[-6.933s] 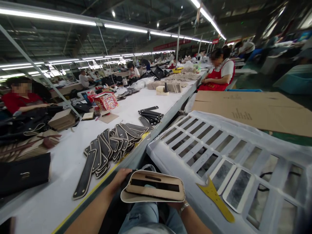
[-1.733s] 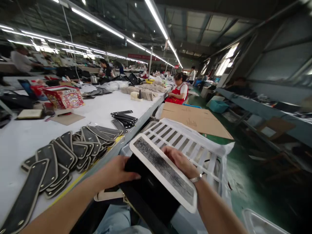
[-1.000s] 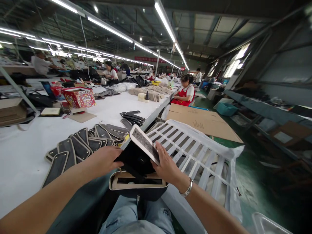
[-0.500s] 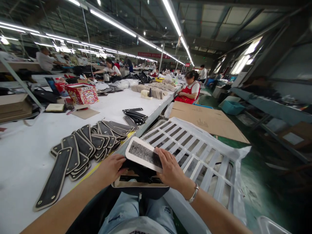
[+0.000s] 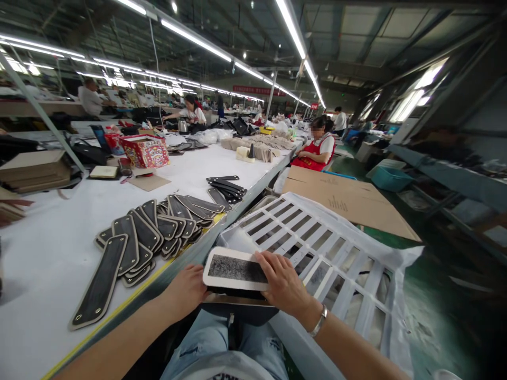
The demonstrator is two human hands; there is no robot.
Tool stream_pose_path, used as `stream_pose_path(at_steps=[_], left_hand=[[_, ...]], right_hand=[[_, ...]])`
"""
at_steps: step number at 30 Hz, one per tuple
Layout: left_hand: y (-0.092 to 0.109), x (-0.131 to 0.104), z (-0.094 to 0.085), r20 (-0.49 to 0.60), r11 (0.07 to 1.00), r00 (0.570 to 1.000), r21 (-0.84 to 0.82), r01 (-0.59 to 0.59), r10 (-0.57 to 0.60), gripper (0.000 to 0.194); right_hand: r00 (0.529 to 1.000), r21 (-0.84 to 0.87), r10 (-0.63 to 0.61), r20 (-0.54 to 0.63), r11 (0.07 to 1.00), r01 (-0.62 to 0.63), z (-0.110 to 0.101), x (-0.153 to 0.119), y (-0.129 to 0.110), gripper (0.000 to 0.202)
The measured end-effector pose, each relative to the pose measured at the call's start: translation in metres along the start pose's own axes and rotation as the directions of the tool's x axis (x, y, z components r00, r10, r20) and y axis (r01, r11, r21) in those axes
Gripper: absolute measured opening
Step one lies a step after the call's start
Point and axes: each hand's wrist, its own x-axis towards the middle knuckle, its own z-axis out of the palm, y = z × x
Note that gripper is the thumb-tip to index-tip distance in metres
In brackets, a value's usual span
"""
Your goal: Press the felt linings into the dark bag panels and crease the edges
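A dark bag (image 5: 241,311) with a beige edge rests over my lap. Above its opening lies a long white-bordered panel (image 5: 233,268) with a speckled dark-grey strip along its middle. My left hand (image 5: 189,287) is closed at the left end of the bag, beside the panel, with its fingertips partly hidden. At the right end my right hand (image 5: 283,279) grips the panel, thumb on the near side and fingers over the top. To the left, a pile of black strips (image 5: 137,240) with beige edges and metal eyelets lies on the white table.
A white slatted plastic rack (image 5: 328,264) stands at my right, with a cardboard sheet (image 5: 348,198) beyond it. On the table are smaller black strips (image 5: 227,188), a red patterned box (image 5: 146,152) and stacked beige pieces (image 5: 257,145). A person in a red apron (image 5: 317,153) sits farther along.
The panel has tipped to lie more level and lower over the bag's opening, covering more of it. Both hands moved with it. The whole view shifted slightly.
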Motion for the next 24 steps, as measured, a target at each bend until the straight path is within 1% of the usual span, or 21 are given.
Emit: stream_pose_path(at_steps=[1,3,5,7,8,9,11,12,13,14,16,17,18,19,20,22,24], left_hand=[[-0.001,0.002,0.003,-0.002,1.000,1.000,-0.019,0.011,-0.011,0.020],[-0.006,0.003,0.008,-0.037,0.996,0.997,-0.056,0.071,-0.073,0.016],[-0.016,0.000,0.011,-0.118,0.981,0.978,-0.107,0.159,-0.172,0.018],[-0.026,-0.009,0.017,-0.195,0.948,0.936,-0.187,0.258,-0.293,0.026],[-0.031,-0.014,0.021,-0.209,0.921,0.910,-0.237,0.308,-0.358,0.034],[-0.033,-0.019,0.027,-0.199,0.887,0.885,-0.295,0.357,-0.422,0.041],[-0.033,-0.028,0.043,-0.114,0.797,0.850,-0.431,0.423,-0.514,0.056],[-0.031,-0.031,0.051,-0.045,0.736,0.845,-0.517,0.436,-0.532,0.061],[-0.027,-0.032,0.060,0.034,0.654,0.840,-0.611,0.446,-0.542,0.064],[-0.023,-0.033,0.069,0.117,0.547,0.831,-0.701,0.457,-0.545,0.065],[-0.014,-0.030,0.083,0.267,0.291,0.793,-0.828,0.479,-0.547,0.059],[-0.011,-0.028,0.088,0.323,0.172,0.768,-0.858,0.484,-0.553,0.055],[-0.009,-0.026,0.092,0.358,0.085,0.747,-0.872,0.481,-0.561,0.053],[-0.008,-0.024,0.094,0.371,0.034,0.735,-0.881,0.471,-0.567,0.053],[-0.008,-0.023,0.094,0.371,0.013,0.735,-0.888,0.459,-0.567,0.054],[-0.010,-0.020,0.091,0.359,0.020,0.744,-0.894,0.447,-0.563,0.057],[-0.013,-0.019,0.084,0.348,0.050,0.756,-0.892,0.448,-0.555,0.059]], right_hand=[[1.000,-0.038,-0.006,0.005,0.999,0.006,-0.003,-0.005,0.003,0.082],[1.000,-0.105,-0.004,-0.005,0.995,0.004,-0.006,-0.015,0.007,0.081],[1.000,-0.159,-0.001,-0.023,0.987,-0.003,-0.005,-0.020,0.008,0.080],[0.999,-0.212,-0.006,-0.042,0.977,-0.003,0.000,-0.019,0.004,0.078],[0.998,-0.241,-0.017,-0.053,0.971,0.004,0.002,-0.017,0.001,0.077],[0.997,-0.270,-0.036,-0.061,0.963,0.018,0.005,-0.015,-0.003,0.076],[0.993,-0.335,-0.099,-0.071,0.940,0.070,0.010,-0.009,-0.011,0.072],[0.988,-0.368,-0.137,-0.072,0.924,0.101,0.012,-0.007,-0.015,0.069],[0.983,-0.401,-0.171,-0.073,0.907,0.128,0.013,-0.005,-0.018,0.065],[0.978,-0.430,-0.198,-0.071,0.890,0.150,0.014,-0.003,-0.021,0.062],[0.969,-0.469,-0.240,-0.064,0.864,0.183,0.016,-0.002,-0.023,0.058],[0.966,-0.480,-0.251,-0.059,0.856,0.193,0.017,-0.001,-0.023,0.058],[0.965,-0.490,-0.255,-0.058,0.850,0.195,0.019,-0.001,-0.022,0.058],[0.966,-0.499,-0.252,-0.057,0.846,0.191,0.020,-0.001,-0.021,0.058],[0.968,-0.507,-0.242,-0.061,0.843,0.179,0.022,-0.001,-0.019,0.058],[0.973,-0.521,-0.218,-0.073,0.840,0.149,0.025,-0.001,-0.017,0.057],[0.974,-0.519,-0.212,-0.079,0.843,0.141,0.025,-0.004,-0.016,0.056]])
